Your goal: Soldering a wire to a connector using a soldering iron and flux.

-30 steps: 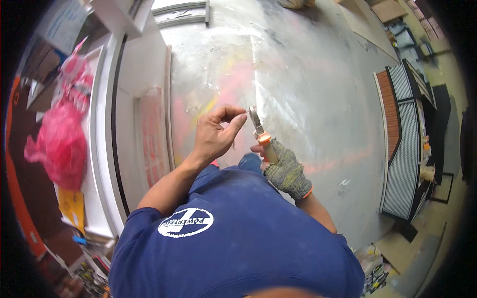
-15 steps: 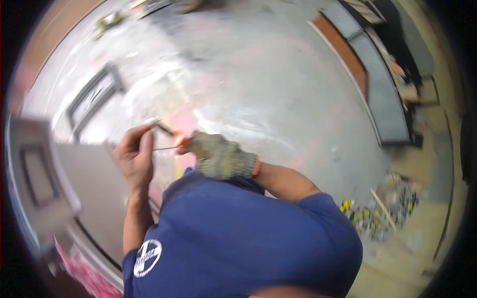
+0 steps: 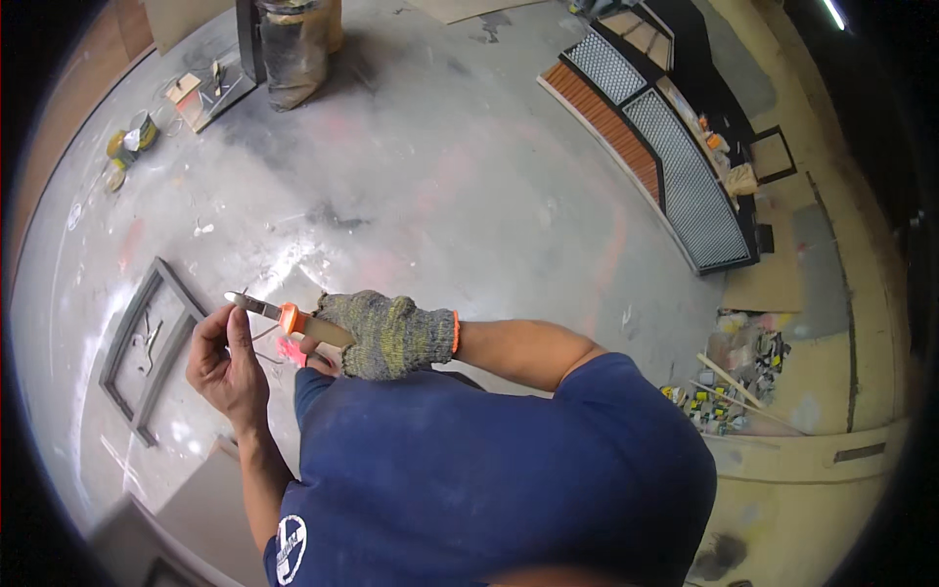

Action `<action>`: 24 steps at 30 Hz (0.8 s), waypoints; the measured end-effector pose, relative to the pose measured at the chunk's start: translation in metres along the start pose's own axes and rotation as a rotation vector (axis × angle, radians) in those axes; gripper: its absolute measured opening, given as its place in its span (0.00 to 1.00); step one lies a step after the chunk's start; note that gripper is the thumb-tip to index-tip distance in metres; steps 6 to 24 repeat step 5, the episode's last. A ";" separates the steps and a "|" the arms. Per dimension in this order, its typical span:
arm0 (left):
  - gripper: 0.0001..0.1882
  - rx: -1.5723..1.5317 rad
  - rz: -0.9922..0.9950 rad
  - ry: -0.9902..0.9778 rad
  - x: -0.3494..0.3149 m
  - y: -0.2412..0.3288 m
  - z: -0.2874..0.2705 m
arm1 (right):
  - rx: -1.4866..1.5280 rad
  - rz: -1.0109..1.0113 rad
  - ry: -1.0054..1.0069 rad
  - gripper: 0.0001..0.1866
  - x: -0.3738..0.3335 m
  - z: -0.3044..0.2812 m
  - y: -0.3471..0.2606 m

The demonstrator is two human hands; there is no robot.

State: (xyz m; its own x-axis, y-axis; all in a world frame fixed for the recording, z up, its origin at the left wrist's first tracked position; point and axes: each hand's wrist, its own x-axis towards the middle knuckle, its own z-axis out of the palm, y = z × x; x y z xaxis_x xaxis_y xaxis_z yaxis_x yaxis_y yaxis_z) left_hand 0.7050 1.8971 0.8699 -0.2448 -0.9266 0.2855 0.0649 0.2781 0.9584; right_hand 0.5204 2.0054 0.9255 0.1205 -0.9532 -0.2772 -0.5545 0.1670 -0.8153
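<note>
My bare left hand (image 3: pixel 230 362) is pinched closed by the silver end of a slim tool. A thin grey wire-like piece (image 3: pixel 265 334) runs out from its fingertips. My right hand (image 3: pixel 386 333), in a grey-yellow knit glove with an orange cuff and bare fingertips, grips the slim tool (image 3: pixel 292 318). The tool has a silver end, an orange collar and a tan part slanting back over the glove; its kind is unclear. Beside the right fingertips shows a pink-red patch (image 3: pixel 290 350). Left of my left hand, a grey angular frame (image 3: pixel 166 344) lies flat, curled wires inside it.
At the right lies a long panel (image 3: pixel 685 176) of perforated grey and ribbed brown. Near it sits a heap of scraps (image 3: pixel 734 391) with sticks. Far left are yellow-dark cans (image 3: pixel 132 139) and a tray (image 3: pixel 220 103) of small tools. A dark-smeared bin (image 3: pixel 295 54) stands at the back.
My view has swung, so the grey frame appears lower, beside my left hand. The tool has turned, its silver end now pointing left over my left fingertips. Both hands keep their grip.
</note>
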 end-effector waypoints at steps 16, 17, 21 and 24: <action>0.05 0.209 -0.076 -0.094 0.162 -0.038 -0.058 | -0.124 -0.100 0.044 0.28 0.164 -0.032 -0.007; 0.05 0.209 -0.076 -0.094 0.162 -0.038 -0.058 | -0.124 -0.100 0.044 0.28 0.164 -0.032 -0.007; 0.05 0.209 -0.076 -0.094 0.162 -0.038 -0.058 | -0.124 -0.100 0.044 0.28 0.164 -0.032 -0.007; 0.05 0.209 -0.076 -0.094 0.162 -0.038 -0.058 | -0.124 -0.100 0.044 0.28 0.164 -0.032 -0.007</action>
